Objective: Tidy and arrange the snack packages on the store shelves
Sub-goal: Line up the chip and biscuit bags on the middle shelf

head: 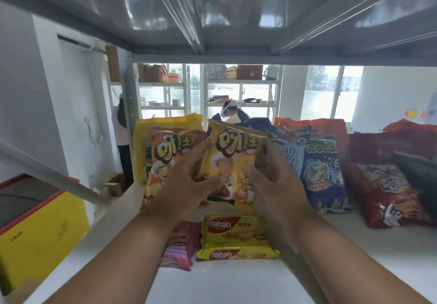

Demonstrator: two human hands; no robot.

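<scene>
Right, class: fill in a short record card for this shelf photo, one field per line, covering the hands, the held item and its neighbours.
held item: yellow snack bag, upright
left hand: grips the bag's left edge
right hand: grips its right edge
left neighbour: orange snack bag, standing
right neighbour: blue snack bag
in front: yellow Nabati pack, lying flat on white shelf

Count on shelf: yellow crisp bags, 2 (233, 162) (151, 129); orange crisp bag (163, 162), 1; blue crisp bag (324, 171), 1; red crisp bag (387, 190), 1; yellow Nabati wafer packs (236, 237), 2 stacked; pink wafer pack (182, 247), 1.
</scene>
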